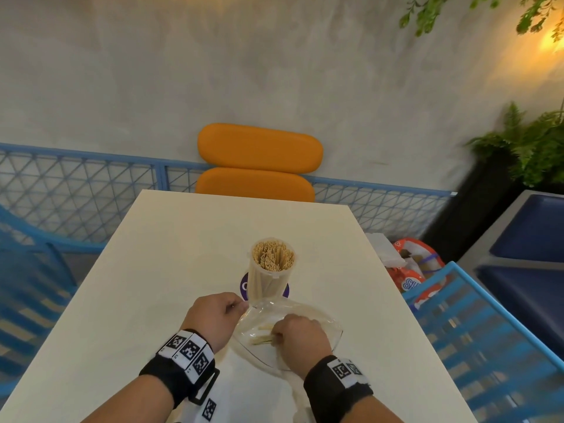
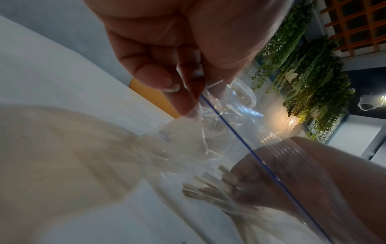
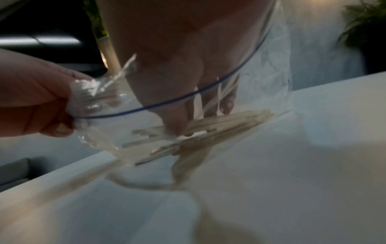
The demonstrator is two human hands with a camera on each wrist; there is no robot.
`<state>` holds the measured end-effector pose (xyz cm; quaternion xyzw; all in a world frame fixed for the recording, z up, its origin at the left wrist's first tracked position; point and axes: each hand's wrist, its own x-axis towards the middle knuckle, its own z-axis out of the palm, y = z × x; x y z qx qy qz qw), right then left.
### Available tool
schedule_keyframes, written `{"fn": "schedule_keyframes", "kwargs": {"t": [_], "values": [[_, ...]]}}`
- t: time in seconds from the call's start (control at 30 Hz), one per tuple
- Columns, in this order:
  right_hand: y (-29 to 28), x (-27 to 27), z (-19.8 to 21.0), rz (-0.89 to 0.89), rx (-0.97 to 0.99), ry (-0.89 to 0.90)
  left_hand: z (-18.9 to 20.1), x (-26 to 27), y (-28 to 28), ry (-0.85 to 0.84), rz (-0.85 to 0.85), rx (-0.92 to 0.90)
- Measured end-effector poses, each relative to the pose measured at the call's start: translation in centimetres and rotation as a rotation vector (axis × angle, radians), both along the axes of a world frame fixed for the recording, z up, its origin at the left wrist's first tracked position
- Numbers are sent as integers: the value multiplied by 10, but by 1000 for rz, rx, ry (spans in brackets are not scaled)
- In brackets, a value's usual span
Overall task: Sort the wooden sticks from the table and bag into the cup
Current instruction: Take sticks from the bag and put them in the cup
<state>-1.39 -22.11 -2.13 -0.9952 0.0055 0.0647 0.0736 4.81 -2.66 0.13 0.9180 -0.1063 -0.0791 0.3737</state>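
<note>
A clear cup point(image 1: 271, 270) packed with wooden sticks stands upright on the white table point(image 1: 171, 270), on a purple coaster. Just in front of it lies a clear zip bag point(image 1: 314, 312) with a blue line along its mouth point(image 2: 246, 145). My left hand point(image 1: 218, 312) pinches the bag's rim point(image 2: 200, 97) and holds the mouth up. My right hand point(image 1: 300, 334) reaches inside the bag, its fingertips point(image 3: 177, 127) closing on a small bunch of wooden sticks point(image 3: 208, 127) that lie on the bag's bottom. The same sticks point(image 2: 208, 189) show in the left wrist view.
An orange chair point(image 1: 259, 160) stands at the table's far end. Blue mesh chairs flank the table left and right point(image 1: 488, 331). A red and white bag point(image 1: 412, 270) sits off the right edge. Potted plants point(image 1: 531, 148) stand at the far right.
</note>
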Motion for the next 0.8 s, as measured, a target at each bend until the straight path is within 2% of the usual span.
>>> {"fn": "schedule_keyframes", "kwargs": {"t": [0.23,0.37,0.5,0.6,0.8], "values": [[-2,-9,17,0,343,-153,2,2,1,-11,7,-14],[0,-12,31,0,431,-169,2,2,2,-2,6,-11],[-1,-12,40,-131,695,-250,3,3,2,9,7,-31],[0,-4,63,-250,936,-307,4,4,2,16,3,-41],[1,25,129,-298,1288,-465,6,4,2,17,-10,-27]]}}
